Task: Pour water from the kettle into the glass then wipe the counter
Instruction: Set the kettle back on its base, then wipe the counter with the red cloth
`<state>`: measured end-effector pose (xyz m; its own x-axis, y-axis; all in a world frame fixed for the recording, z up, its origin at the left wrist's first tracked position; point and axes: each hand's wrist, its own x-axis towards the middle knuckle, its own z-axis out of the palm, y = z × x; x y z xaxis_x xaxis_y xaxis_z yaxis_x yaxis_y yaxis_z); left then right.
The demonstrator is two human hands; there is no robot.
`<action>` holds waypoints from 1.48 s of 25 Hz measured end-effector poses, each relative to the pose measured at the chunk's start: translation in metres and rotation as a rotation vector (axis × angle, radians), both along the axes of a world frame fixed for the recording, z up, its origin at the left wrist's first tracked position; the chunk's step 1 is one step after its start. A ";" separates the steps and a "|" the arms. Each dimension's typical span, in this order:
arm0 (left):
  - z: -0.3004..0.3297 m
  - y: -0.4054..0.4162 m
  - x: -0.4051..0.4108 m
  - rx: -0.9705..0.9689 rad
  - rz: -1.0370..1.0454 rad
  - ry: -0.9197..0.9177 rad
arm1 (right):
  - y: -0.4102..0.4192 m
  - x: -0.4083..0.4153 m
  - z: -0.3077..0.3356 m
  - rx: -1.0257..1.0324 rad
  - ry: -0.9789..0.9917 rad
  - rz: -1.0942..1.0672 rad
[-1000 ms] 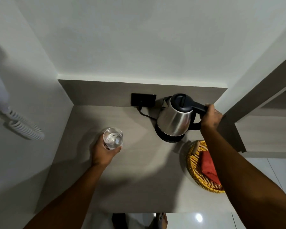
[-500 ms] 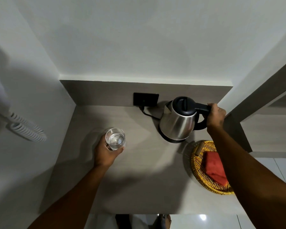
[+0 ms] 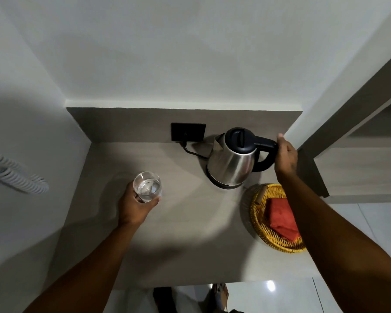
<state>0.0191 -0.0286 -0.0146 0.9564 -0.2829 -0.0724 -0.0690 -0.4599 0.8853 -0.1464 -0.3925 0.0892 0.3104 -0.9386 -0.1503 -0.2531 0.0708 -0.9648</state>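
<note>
A steel kettle (image 3: 229,163) with a black lid and handle stands upright on its base at the back right of the grey counter (image 3: 190,233). My right hand (image 3: 285,155) is closed on the end of the kettle's handle, thumb raised. My left hand (image 3: 133,206) grips a clear glass (image 3: 147,187) holding water, which sits on the counter left of the kettle. A folded red cloth (image 3: 280,219) lies in a yellow wicker basket (image 3: 257,224) in front of the kettle, partly hidden by my right forearm.
A black wall socket (image 3: 187,131) with the kettle's cord sits on the backsplash. A white coiled cord (image 3: 18,180) hangs on the left wall. Walls enclose the counter on the left and behind; a wooden panel (image 3: 312,175) borders its right side.
The kettle has gone from tilted to upright on its base, my right hand still at its handle. The glass and my left hand have stayed in place.
</note>
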 end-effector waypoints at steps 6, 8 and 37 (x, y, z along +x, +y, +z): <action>-0.041 0.053 -0.022 0.517 -0.222 -0.300 | 0.024 -0.112 -0.046 -0.277 0.675 0.074; -0.047 0.065 -0.031 0.684 -0.280 -0.336 | 0.044 -0.134 -0.070 -0.322 0.958 0.228; -0.052 0.067 -0.038 0.821 -0.328 -0.410 | 0.217 -0.061 -0.122 -0.788 0.824 0.965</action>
